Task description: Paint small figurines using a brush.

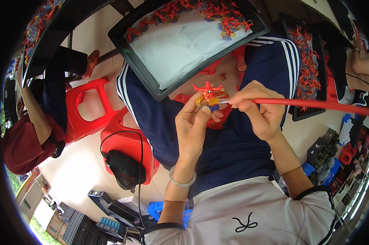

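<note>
A small red figurine (208, 90) with yellow and blue parts at its base is pinched between the thumb and fingers of my left hand (192, 128). My right hand (261, 109) grips a paintbrush (311, 103) with a long red handle, held nearly level and pointing left. Its yellowish tip meets or lies just in front of the figurine's lower part; whether it touches cannot be made out. Both hands are above my lap, just below the near edge of a black tray (145, 77). My left fingers partly hide the figurine's base.
Many similar red figurines (168, 13) line the tray's far and right sides on a white sheet (180, 53). Another filled tray (307, 65) is at right, near a person. At left are red stools (88, 104), a black bag (127, 165) with a cable, and a person in maroon (27, 143).
</note>
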Tool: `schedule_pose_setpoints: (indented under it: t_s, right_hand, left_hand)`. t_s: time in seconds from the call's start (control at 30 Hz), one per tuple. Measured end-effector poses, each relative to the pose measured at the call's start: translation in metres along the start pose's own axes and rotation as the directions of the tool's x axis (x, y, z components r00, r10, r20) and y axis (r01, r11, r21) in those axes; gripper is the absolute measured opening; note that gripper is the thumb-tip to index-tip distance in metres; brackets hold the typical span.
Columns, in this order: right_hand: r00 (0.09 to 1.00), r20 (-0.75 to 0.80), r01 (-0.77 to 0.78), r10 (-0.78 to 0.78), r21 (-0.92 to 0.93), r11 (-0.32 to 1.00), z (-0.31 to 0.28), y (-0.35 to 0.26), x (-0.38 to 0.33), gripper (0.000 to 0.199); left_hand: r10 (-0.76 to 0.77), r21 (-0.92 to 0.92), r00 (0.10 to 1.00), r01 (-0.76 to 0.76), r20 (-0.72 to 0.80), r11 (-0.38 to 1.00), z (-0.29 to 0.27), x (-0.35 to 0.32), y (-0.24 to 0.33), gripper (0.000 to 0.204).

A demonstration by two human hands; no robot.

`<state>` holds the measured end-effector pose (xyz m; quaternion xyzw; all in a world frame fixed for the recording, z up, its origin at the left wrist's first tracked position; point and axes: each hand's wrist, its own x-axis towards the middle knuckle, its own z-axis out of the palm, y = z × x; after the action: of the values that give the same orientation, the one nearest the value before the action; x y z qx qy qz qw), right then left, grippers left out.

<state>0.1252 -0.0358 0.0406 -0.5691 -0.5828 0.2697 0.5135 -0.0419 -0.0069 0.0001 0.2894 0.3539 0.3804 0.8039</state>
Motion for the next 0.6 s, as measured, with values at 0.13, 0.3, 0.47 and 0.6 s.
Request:
schedule_pose_setpoints:
  t_s: [0.13, 0.3, 0.47, 0.6]
  right_hand:
    - [0.996, -0.082, -0.017, 0.019, 0.031, 0.999, -0.005, 0.0, -0.004, 0.008]
    - [0.998, -0.023, 0.065, -0.067, -0.072, 0.995, -0.001, -0.002, 0.002, 0.007]
    - [0.994, -0.003, 0.111, -0.111, -0.083, 0.99, 0.002, -0.003, 0.005, 0.018]
    - [0.984, -0.168, -0.069, 0.053, -0.091, 0.993, 0.002, 0.01, 0.011, 0.011]
  left_hand:
    - [0.015, -0.085, 1.0, -0.017, -0.023, 0.996, -0.002, 0.001, -0.001, 0.035]
    - [0.015, -0.117, 1.0, -0.014, 0.007, 0.993, -0.004, 0.002, -0.004, 0.035]
    - [0.013, -0.038, 1.0, -0.013, -0.006, 0.999, -0.005, 0.001, -0.003, 0.032]
    - [-0.034, 0.101, 0.999, 0.03, 0.03, 0.994, -0.012, 0.003, -0.001, 0.033]
